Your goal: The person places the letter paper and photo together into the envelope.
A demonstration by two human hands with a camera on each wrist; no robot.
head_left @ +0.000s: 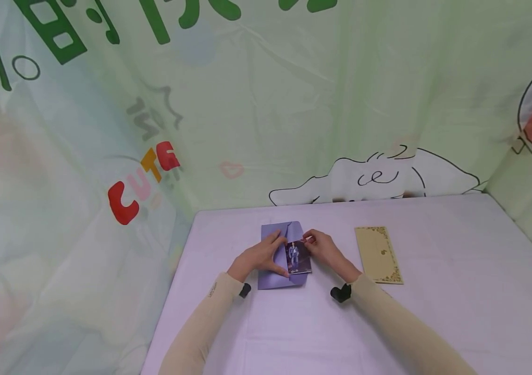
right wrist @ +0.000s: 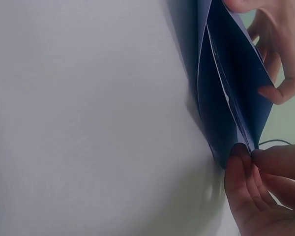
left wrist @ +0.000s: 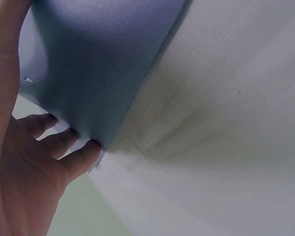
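Noting the picture card (head_left: 298,262) first: it lies at the mouth of the purple envelope (head_left: 270,283), body of the envelope toward nine o'clock, flap (head_left: 299,281) toward three (twelve = away from me). Right-wrist view puts the card's edge between the envelope's two parted walls; depth inside, cannot tell.

Right hand (head_left: 324,249): fingers narrow, pinching the card near its one o'clock corner. Left hand (head_left: 266,254): thumb and forefinger set wide, about seven and eleven o'clock of the card, gripping the envelope so its mouth gapes; other fingers curl at its twelve o'clock edge.

Risks, my estimate:
1. Snag. One-corner pinch lets the card pivot; its six o'clock corner could catch on the mouth.
2. Crease. Pushing toward nine against a caught corner would bow the card or dent the paper.
3. Mouth collapse. If my left squeeze slackens, the walls may close on the card.
4. Crumple. Too hard a squeeze could buckle the envelope.

Outward: gold card (head_left: 378,255) flat on the tabletop (head_left: 458,291) at three o'clock, well apart; my right sleeve (head_left: 401,323) passes near its lower edge and might nudge it.
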